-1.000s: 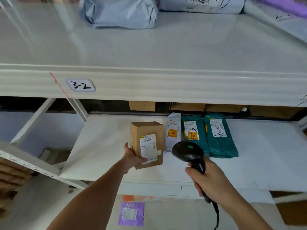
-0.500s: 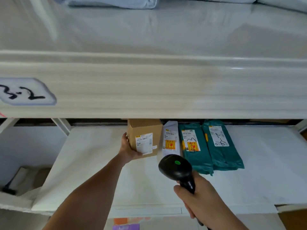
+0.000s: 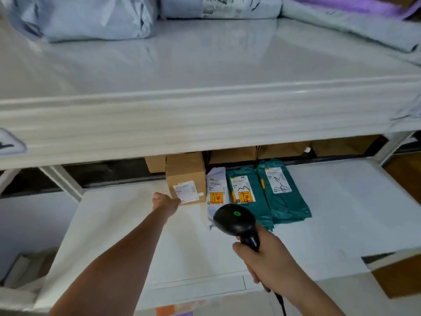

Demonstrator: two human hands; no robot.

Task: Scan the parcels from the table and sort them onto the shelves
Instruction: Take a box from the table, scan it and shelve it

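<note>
Your left hand point(image 3: 165, 201) reaches deep onto the lower shelf point(image 3: 127, 224), pressed against the near left corner of a small cardboard box point(image 3: 185, 176) that stands upright on the white board, its shipping label point(image 3: 185, 192) facing you. The fingers are on the far side of the hand and blurred — you cannot tell from here whether they curl round the box or merely touch it.

Just to the right of the box lies a white mailer point(image 3: 217, 190) with a yellow-and-red sticker, then two teal mailers point(image 3: 271, 197) side by side, each with a white label scrawled in black marker. All three lie flat, their near ends toward you.

Your right hand point(image 3: 271, 263) has its fingers wrapped firmly round the grip of a black barcode scanner point(image 3: 234, 221), held in front of the shelf with its head toward the parcels and a green light showing on top; its cable trails down past your wrist.

Behind the row, brown cartons point(image 3: 282, 150) sit at the back of the rack. On the upper shelf point(image 3: 205, 65), grey poly bags point(image 3: 91, 17) and a purple one point(image 3: 346, 3) rest along the far edge.
</note>
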